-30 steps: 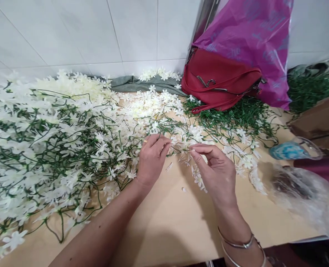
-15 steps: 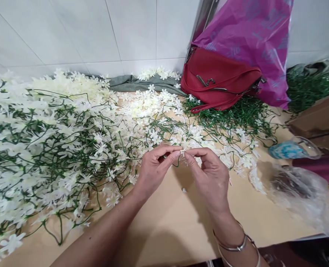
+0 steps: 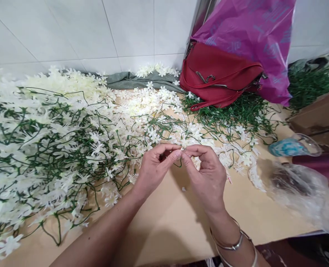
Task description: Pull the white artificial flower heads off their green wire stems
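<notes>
My left hand [image 3: 156, 167] and my right hand [image 3: 206, 176] meet fingertip to fingertip above the tan table [image 3: 167, 222]. Both pinch a small white artificial flower [image 3: 182, 150] on a thin green stem between them. A big heap of white flowers on green stems [image 3: 50, 141] spreads over the left half of the table. Loose white flowers [image 3: 150, 104] lie just beyond my hands. Silver bangles circle my right wrist.
A red handbag [image 3: 217, 76] leans on the tiled wall under a purple plastic bag [image 3: 250, 33]. Bare green stems [image 3: 237, 115] lie before the handbag. At the right are a clear plastic bag [image 3: 300, 189], a blue-filled clear container [image 3: 289, 147] and a brown box [image 3: 317, 111]. A grey cloth [image 3: 133, 79] lies by the wall.
My hands came together from slightly apart. Both now pinch the same small flower, lifted a little above the table.
</notes>
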### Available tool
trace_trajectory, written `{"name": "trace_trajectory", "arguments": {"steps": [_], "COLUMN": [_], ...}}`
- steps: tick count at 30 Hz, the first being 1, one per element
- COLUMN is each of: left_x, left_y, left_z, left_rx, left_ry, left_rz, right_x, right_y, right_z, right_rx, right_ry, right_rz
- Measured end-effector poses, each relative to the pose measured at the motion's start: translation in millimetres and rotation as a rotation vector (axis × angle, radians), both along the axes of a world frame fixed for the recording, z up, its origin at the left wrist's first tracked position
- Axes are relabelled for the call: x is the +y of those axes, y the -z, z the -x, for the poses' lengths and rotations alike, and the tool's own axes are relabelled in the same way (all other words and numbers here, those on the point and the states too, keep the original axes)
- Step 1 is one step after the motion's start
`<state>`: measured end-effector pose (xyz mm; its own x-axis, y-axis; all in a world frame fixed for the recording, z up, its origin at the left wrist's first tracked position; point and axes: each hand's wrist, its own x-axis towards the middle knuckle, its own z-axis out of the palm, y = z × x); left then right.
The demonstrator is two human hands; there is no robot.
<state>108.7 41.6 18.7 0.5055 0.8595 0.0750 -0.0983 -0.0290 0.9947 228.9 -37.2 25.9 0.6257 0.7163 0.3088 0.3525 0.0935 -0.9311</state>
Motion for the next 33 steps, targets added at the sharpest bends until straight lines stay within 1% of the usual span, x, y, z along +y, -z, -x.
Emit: {"name": "trace_trajectory", "arguments": {"steps": [3,7,9,12,14,16,19,22,24,26,28,30,33], "left_x": [1,3,4,5,4,3,3,4,4,4,3,3,4], "left_y": [1.3,1.6,0.8,-1.6,-2.9,-3.0,-1.4,-0.8,-2.5,-5.5,-8.6,-10.7,-11.7], "left_z": [0,1,3,5,6,6,5,5,5,6,7,7,6], "left_rx": [-0.031,-0.017,0.008,0.049,0.074,0.087,0.058,-0.009,-0.046,-0.084,-0.135,-0.207,-0.304], "left_ry": [0.025,0.036,0.036,0.034,0.015,0.002,0.024,0.050,0.059,0.036,-0.001,-0.017,-0.009], "left_rz": [0.023,-0.021,-0.094,-0.286,-0.363,-0.333,-0.201,-0.126,-0.114,-0.111,-0.100,-0.070,0.035], "right_x": [0,0,0,1,2,2,2,4,4,4,3,3,4], "right_y": [-0.1,0.2,0.6,0.6,0.1,-0.6,-0.6,0.8,2.0,2.9,3.6,4.0,4.7], "right_z": [0,0,-1,-5,-8,-12,-17,-19,-19,-20,-20,-20,-21], "right_rx": [-0.032,-0.088,-0.077,0.033,0.095,0.124,0.161,0.217,0.275,0.334,0.364,0.364,0.345], "right_ry": [0.029,0.040,0.038,0.010,-0.021,-0.075,-0.163,-0.203,-0.253,-0.301,-0.304,-0.278,-0.250], "right_rz": [0.001,0.014,0.028,0.048,0.061,0.084,0.104,0.019,-0.046,-0.070,-0.064,-0.057,-0.054]}}
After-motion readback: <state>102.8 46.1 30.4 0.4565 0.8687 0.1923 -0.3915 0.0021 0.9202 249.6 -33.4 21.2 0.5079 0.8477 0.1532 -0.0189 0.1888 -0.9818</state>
